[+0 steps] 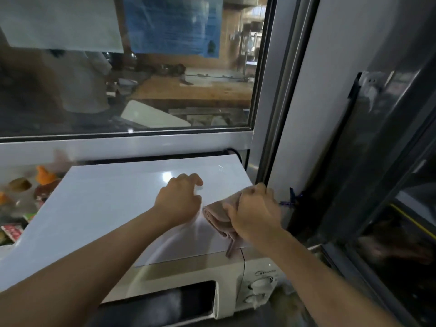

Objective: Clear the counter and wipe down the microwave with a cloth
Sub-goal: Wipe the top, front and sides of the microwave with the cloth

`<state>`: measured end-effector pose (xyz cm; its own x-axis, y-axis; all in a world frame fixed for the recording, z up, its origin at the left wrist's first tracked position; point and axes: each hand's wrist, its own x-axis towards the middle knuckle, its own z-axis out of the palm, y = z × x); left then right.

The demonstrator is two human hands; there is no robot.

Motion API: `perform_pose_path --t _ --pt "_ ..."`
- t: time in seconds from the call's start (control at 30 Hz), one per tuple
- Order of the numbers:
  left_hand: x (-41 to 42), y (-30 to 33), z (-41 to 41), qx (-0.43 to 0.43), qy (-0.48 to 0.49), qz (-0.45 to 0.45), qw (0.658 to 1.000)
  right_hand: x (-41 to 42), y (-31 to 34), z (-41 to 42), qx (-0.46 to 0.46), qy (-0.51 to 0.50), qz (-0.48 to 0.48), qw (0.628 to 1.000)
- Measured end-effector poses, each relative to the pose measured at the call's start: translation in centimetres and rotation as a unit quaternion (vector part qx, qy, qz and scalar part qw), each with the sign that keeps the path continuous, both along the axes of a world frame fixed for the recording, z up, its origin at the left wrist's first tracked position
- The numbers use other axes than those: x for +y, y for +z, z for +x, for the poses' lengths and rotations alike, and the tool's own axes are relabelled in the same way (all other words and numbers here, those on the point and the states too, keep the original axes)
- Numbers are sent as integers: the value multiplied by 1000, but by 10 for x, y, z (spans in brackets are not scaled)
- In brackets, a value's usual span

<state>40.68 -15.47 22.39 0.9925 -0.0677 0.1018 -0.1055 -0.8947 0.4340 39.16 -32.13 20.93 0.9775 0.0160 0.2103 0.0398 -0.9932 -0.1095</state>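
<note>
A white microwave (231,279) stands below me, its dark door window at the bottom and two round knobs on the right panel. Its glossy white top (106,199) fills the middle of the view. My right hand (253,212) grips a folded pinkish-brown cloth (218,219) pressed on the top's right side, near the right edge. My left hand (179,199) rests on the top just left of the cloth, fingers curled and spread, holding nothing.
A glass window (129,90) with a white frame runs behind the microwave. Sauce bottles with orange caps (44,177) and packets (11,232) stand at the left. A dark glass-door cabinet (389,185) rises close on the right. A black cable (232,152) runs behind the microwave.
</note>
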Motion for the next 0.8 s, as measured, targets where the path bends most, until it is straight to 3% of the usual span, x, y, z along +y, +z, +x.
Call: perform_pose_path --t 0.07,0.33,0.63,0.8 --pt "1 -6 16 -12 5 31 999 2 -12 -7 20 22 -16 999" --pt "20 -21 76 15 28 128 991 -17 -8 64 129 118 101 979" --pt "31 -27 89 23 25 141 989 2 -7 183 95 215 91 968" --pt "30 -29 84 23 33 131 991 -7 -10 185 74 208 138 966"
